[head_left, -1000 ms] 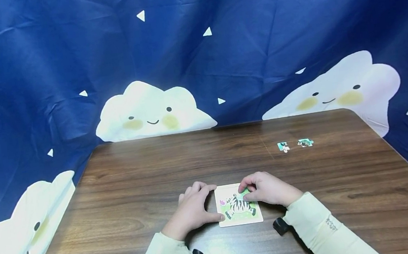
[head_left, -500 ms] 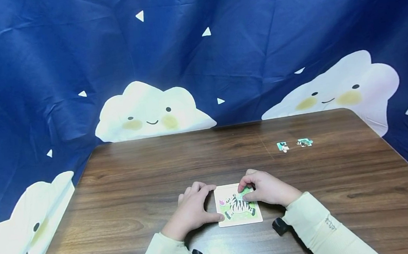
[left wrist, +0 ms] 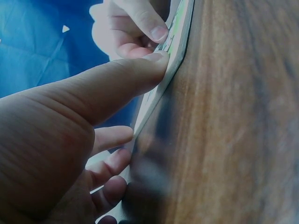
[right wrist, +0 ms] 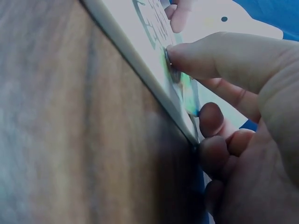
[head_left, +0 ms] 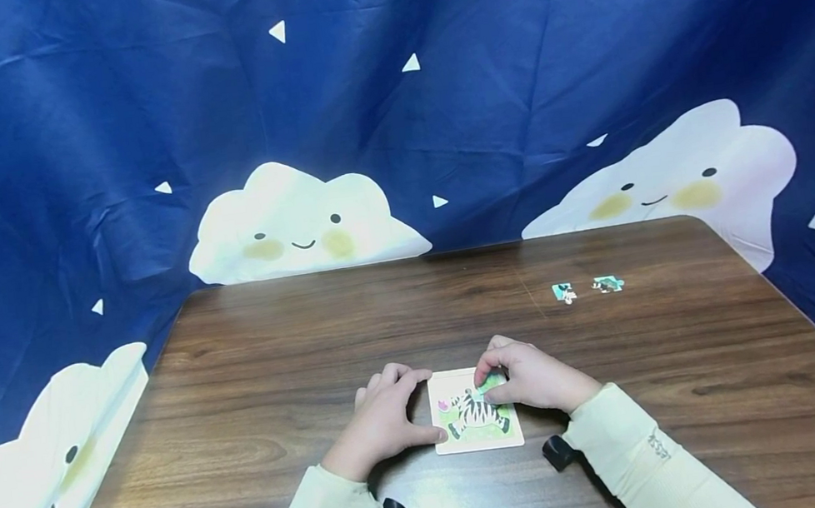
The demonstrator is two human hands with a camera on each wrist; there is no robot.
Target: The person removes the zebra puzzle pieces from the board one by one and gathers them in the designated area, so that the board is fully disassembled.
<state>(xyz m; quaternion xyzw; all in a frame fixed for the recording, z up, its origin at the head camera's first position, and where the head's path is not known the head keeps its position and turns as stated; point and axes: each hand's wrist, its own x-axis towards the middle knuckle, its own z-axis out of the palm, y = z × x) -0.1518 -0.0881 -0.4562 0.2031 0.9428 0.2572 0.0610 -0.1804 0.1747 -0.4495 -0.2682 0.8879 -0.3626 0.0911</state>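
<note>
A small square puzzle board with a pale rim and a running zebra on green lies flat on the table. My left hand holds its left side, thumb on the lower-left corner and index fingertip at the upper-left one. In the left wrist view the thumb presses on the board's edge. Over the upper-right part, my right hand pinches a green puzzle piece between thumb and fingers. This piece sits close over the board, partly hidden by the fingertips.
Two loose puzzle pieces, one teal and white and one teal with dark markings, lie toward the back right of the brown wooden table. Behind the table hangs a blue curtain with clouds printed on it.
My right hand's knuckles have risen slightly while its fingertips stay over the board's upper right. The left hand and the board keep their place.
</note>
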